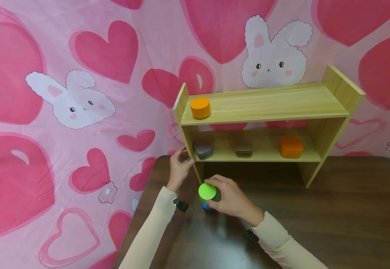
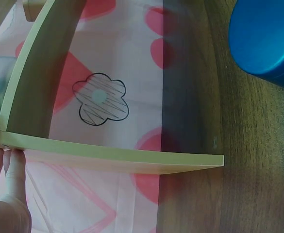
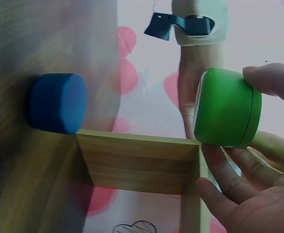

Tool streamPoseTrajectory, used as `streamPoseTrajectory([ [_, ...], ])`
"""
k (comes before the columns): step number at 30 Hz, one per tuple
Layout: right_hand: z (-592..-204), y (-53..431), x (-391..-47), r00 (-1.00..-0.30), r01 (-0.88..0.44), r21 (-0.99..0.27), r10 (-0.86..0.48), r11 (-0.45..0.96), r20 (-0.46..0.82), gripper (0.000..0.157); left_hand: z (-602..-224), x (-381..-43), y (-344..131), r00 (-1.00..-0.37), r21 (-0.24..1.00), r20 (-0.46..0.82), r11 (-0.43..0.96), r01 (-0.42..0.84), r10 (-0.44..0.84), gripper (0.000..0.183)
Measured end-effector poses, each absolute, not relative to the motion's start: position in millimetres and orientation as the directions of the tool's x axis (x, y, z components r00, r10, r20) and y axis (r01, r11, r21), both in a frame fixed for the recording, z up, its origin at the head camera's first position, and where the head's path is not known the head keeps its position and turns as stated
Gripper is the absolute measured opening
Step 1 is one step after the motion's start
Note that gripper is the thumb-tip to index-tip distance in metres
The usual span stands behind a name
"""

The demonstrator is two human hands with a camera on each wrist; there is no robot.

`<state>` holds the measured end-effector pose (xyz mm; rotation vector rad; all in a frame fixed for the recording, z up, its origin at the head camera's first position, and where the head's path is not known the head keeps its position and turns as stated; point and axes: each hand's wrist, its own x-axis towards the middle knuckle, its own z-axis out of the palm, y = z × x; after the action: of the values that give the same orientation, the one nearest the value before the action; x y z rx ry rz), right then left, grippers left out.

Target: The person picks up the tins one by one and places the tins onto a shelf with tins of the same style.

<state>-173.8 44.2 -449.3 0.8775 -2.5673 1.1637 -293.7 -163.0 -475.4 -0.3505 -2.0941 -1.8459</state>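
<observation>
My right hand (image 1: 231, 196) holds a round green tin (image 1: 207, 191) between thumb and fingers. In the right wrist view the green tin (image 3: 224, 109) is held well apart from a blue tin (image 3: 59, 103), which stands on the dark wooden table. From the head view the green tin overlaps the blue tin (image 1: 207, 206). My left hand (image 1: 179, 168) grips the left side panel of a small wooden shelf (image 1: 265, 104). The left wrist view shows its thumb on the inner side and fingers (image 2: 15, 177) against the outer face.
An orange round tin (image 1: 200, 108) sits at the left of the top board. Along the lower board stand a grey tin (image 1: 203, 149), a dark small tin (image 1: 243, 150) and an orange squarish tin (image 1: 291, 147). A pink heart-and-rabbit cloth (image 1: 90, 149) hangs behind the table (image 1: 359, 209).
</observation>
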Motion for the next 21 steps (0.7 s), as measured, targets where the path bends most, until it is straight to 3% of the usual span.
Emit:
streamPoseTrajectory([
  [21,-405,67,-169,-0.791,-0.611,-0.606,-0.433,0.51,0.433,0.058,-475,-292,-164,-0.925,0.918,0.38,0.133,0.373,-0.03,0.056],
])
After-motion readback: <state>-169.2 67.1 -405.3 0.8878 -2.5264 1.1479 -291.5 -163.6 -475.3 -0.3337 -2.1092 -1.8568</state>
